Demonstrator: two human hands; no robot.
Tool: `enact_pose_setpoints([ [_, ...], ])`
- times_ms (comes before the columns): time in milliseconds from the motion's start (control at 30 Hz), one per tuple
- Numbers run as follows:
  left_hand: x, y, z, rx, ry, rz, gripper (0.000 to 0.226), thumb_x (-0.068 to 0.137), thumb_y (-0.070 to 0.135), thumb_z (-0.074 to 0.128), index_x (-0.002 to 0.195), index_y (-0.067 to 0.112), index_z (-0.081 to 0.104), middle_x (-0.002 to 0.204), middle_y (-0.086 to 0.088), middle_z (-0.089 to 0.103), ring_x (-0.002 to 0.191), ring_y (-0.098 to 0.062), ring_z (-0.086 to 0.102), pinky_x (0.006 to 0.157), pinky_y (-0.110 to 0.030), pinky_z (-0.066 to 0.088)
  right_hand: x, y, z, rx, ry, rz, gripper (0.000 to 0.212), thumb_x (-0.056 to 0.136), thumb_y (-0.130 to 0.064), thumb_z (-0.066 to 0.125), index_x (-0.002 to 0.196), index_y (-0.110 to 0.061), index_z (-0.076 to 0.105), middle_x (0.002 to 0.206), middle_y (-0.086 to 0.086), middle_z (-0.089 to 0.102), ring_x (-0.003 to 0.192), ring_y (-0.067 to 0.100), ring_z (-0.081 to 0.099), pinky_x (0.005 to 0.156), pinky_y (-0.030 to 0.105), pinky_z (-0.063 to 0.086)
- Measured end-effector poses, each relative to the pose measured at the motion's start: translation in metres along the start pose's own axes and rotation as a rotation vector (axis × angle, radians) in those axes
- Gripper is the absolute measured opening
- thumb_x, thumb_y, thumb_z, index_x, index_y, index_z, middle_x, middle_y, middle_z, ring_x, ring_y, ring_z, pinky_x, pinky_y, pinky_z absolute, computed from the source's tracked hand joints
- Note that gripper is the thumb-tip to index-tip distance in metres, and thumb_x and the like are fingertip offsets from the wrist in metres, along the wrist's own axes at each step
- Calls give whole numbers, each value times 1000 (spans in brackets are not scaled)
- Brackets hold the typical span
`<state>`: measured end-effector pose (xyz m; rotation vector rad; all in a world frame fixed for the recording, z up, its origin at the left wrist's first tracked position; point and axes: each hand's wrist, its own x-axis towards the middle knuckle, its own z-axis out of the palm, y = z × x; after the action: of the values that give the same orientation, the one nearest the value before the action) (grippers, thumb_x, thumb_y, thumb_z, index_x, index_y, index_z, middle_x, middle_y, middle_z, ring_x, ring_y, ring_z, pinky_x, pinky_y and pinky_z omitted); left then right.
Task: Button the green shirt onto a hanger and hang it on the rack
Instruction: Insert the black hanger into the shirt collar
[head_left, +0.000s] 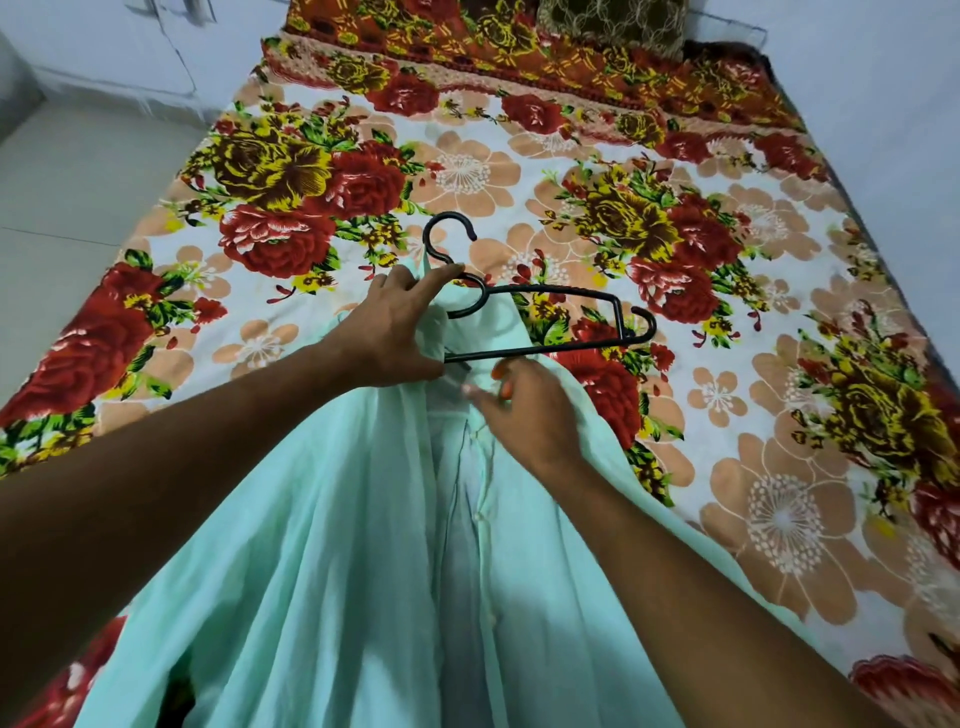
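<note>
Shirt hem cut off by bottom edge; left half of hanger hidden under cloth and left hand; buttons hard to make out, one visible on placket. One green shirt (363, 545), draped over bed toward viewer. One black hanger (540, 322), right half bare, lying on bedspread (727, 260). Left hand (395, 332) curled round collar cloth and hanger neck below hook. Right hand (524, 415) pinches shirt front edge near collar. One brown patterned pillow (613, 26) at head of bed.
</note>
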<state>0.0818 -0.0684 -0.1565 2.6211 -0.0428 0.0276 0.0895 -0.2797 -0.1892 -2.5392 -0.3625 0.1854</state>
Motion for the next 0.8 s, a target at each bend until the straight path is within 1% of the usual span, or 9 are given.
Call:
enact_pose_setpoints([
  [67, 0, -1, -3, 8, 39, 6, 113, 68, 35, 86, 157, 40, 18, 110, -7, 37, 102, -25, 35, 87, -36, 40, 4, -21, 8, -197, -16, -31, 46, 88, -52, 71, 117, -16, 66, 113, 8, 69, 108, 28, 63, 86, 41, 52],
  [200, -3, 3, 3, 29, 51, 52, 114, 68, 35, 87, 159, 37, 18, 107, -7, 36, 99, -25, 34, 86, -36, 38, 6, -27, 10, -203, 115, 71, 19, 95, -29, 66, 106, -15, 74, 107, 8, 75, 104, 30, 69, 82, 36, 54],
  [367, -5, 5, 6, 17, 47, 55, 115, 68, 34, 86, 159, 39, 16, 107, -6, 35, 100, -24, 32, 91, -41, 44, 1, 0, -2, 407, 189, 323, 9, 100, -20, 62, 94, -16, 68, 95, 7, 72, 90, 28, 67, 76, 35, 52],
  [467, -8, -1, 2, 24, 47, 52, 115, 68, 33, 84, 159, 42, 14, 108, -7, 36, 100, -26, 35, 91, -44, 47, 9, 15, -25, 718, 227, 550, 19, 106, -22, 54, 88, -15, 59, 80, 3, 61, 71, 19, 56, 62, 30, 43],
  [500, -9, -4, 1, 33, 35, 56, 115, 69, 33, 84, 159, 42, 13, 109, -7, 36, 101, -27, 36, 91, -45, 48, 12, 22, -32, 815, 249, 621, 24, 106, -22, 53, 84, -15, 59, 79, 4, 62, 70, 19, 56, 62, 30, 46],
  [567, -11, -9, 0, 48, 8, 71, 115, 69, 33, 84, 159, 44, 13, 108, -6, 35, 100, -27, 37, 90, -45, 49, 19, 34, -47, 1015, 290, 721, 16, 101, -17, 58, 89, -11, 67, 91, 9, 72, 83, 28, 69, 77, 42, 61],
  [633, -12, -14, -2, 66, -20, 78, 115, 69, 33, 84, 159, 45, 13, 109, -5, 35, 100, -29, 39, 90, -47, 49, 25, 40, -59, 1078, 308, 775, 15, 96, -9, 60, 105, -4, 70, 100, 12, 73, 89, 31, 72, 86, 50, 62],
  [733, -12, -17, -1, 81, -32, 76, 115, 69, 34, 85, 158, 47, 14, 109, -5, 36, 100, -29, 40, 91, -49, 50, 31, 46, -72, 1123, 219, 831, 16, 95, 0, 58, 108, 1, 67, 99, 17, 72, 79, 30, 69, 82, 47, 62],
  [800, -12, -17, 0, 94, -45, 81, 113, 70, 36, 85, 157, 49, 15, 110, -5, 36, 101, -28, 40, 90, -50, 51, 33, 55, -75, 1138, 93, 852, 23, 92, -4, 65, 113, 2, 70, 106, 23, 75, 88, 37, 74, 77, 50, 64],
])
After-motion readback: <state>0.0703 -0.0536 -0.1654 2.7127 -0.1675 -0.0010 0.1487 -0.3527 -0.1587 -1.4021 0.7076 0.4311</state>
